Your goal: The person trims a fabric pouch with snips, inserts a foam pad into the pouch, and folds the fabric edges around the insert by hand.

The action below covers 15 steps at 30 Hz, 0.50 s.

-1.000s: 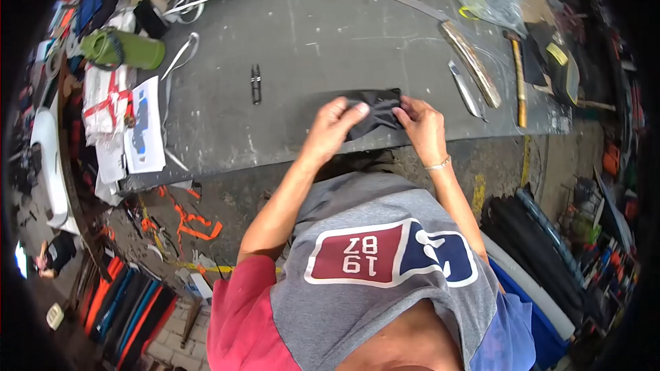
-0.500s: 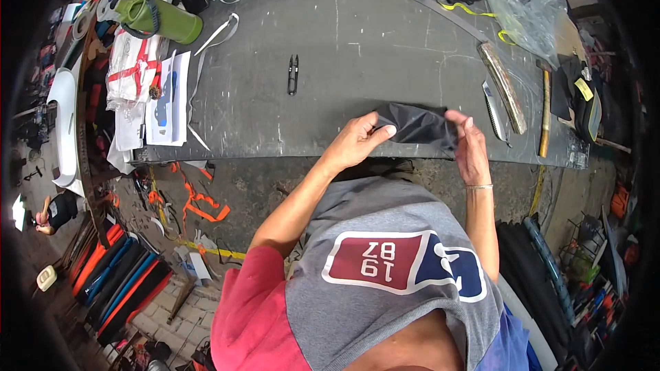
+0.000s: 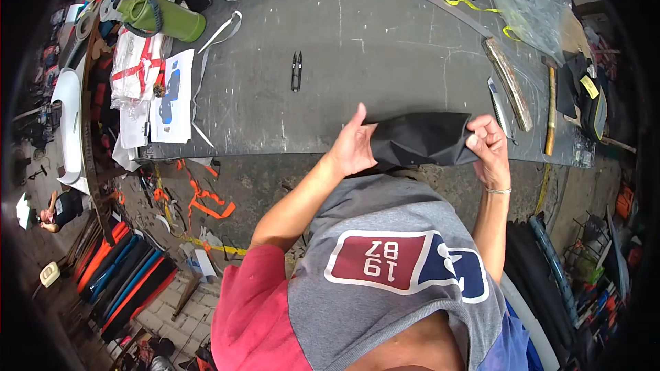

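A piece of black fabric (image 3: pixel 421 139) stretches between my two hands at the front edge of the dark worktable (image 3: pixel 261 124). My left hand (image 3: pixel 352 148) is at its left end, thumb raised and stretched away from the cloth. The other fingers of that hand are partly hidden at the fabric's edge. On the right, my right hand (image 3: pixel 489 148) pinches the fabric's other end between thumb and curled fingers. Black thread snips (image 3: pixel 296 72) lie on the tabletop, beyond and left of my hands.
On the right lie a cutter knife (image 3: pixel 498 106), a wood-handled metal strip (image 3: pixel 507 82) and a hammer (image 3: pixel 551 110). A green bottle (image 3: pixel 165 17) and printed papers (image 3: pixel 172 99) are at the left. A plastic bag (image 3: pixel 526 7) sits at the back right. Another person (image 3: pixel 62 211) is far left.
The black fabric has been spread wider and now hangs over the table edge. My right hand has moved right and lower; my left thumb has lifted off the cloth.
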Each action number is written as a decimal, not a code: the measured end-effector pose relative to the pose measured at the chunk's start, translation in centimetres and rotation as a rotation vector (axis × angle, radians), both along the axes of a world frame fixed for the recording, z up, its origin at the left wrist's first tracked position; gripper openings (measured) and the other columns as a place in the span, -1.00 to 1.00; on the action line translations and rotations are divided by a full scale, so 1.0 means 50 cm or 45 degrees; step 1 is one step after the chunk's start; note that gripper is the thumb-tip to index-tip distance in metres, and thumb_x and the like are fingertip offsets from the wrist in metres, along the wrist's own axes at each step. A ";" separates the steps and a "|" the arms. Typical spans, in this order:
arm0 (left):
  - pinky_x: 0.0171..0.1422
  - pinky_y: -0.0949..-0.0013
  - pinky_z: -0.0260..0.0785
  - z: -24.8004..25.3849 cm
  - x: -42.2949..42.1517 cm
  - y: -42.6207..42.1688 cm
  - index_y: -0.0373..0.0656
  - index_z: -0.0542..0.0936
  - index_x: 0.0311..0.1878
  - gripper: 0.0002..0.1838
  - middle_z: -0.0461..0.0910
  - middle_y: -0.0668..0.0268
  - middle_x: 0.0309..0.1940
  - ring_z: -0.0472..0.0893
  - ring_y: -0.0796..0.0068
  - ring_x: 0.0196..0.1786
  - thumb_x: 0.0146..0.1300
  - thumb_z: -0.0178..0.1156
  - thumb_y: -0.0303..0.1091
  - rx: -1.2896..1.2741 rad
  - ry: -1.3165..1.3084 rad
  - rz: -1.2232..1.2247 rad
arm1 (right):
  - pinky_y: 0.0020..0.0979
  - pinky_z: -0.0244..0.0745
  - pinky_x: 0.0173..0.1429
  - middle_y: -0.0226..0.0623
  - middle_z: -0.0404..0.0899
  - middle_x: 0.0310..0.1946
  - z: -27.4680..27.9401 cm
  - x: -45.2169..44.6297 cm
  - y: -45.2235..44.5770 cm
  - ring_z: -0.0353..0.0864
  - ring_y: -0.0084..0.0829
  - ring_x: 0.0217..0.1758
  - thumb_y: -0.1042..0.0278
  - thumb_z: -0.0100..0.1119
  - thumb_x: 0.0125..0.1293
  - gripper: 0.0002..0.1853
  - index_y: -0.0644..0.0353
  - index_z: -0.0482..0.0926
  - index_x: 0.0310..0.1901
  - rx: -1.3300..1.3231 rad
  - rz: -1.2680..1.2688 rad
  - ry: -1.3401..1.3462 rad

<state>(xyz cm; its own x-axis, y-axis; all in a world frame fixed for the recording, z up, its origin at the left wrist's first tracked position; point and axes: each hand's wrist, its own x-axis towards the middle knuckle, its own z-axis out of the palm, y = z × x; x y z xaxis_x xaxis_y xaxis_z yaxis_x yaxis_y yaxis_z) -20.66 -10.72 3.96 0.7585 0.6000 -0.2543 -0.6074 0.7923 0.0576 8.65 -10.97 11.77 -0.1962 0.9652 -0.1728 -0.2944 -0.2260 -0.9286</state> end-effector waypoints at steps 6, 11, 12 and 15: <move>0.18 0.21 0.64 0.006 0.046 0.004 -0.27 0.57 0.19 -0.63 0.68 0.18 0.14 0.72 0.32 0.14 0.53 0.24 -0.18 -0.012 0.519 0.313 | -0.59 0.35 -0.19 -0.51 0.61 -0.31 0.044 0.006 0.012 0.46 -0.71 -0.27 0.28 0.52 0.27 -0.62 0.25 0.57 -0.01 -0.023 0.158 -0.810; 0.28 0.28 0.50 0.028 0.029 0.014 -0.30 0.67 0.09 -0.75 0.73 0.22 0.06 0.68 0.46 0.08 0.46 0.29 -0.37 0.588 0.926 0.418 | -0.51 0.08 -0.40 -0.66 0.32 -0.55 -0.005 0.033 0.008 0.16 -0.72 -0.44 0.00 0.55 0.25 -0.55 0.18 0.53 -0.36 -0.173 0.199 -0.986; 0.22 0.34 0.50 0.023 0.028 0.011 -0.28 0.69 0.08 -0.74 0.74 0.31 -0.02 0.66 0.54 0.01 0.45 0.32 -0.34 0.697 0.989 0.389 | -0.49 0.07 -0.41 -0.68 0.29 -0.55 -0.025 0.027 0.003 0.13 -0.72 -0.45 0.01 0.52 0.29 -0.57 0.17 0.52 -0.40 -0.133 0.107 -0.927; 0.12 0.44 0.47 0.023 0.012 0.006 -0.24 0.74 0.04 -0.75 0.75 0.46 -0.14 0.61 0.67 -0.08 0.39 0.40 -0.31 0.963 1.226 0.305 | -0.52 0.09 -0.39 -0.72 0.30 -0.53 -0.020 -0.014 -0.007 0.13 -0.74 -0.43 0.08 0.40 0.43 -0.61 0.25 0.58 -0.37 -0.072 -0.138 -0.737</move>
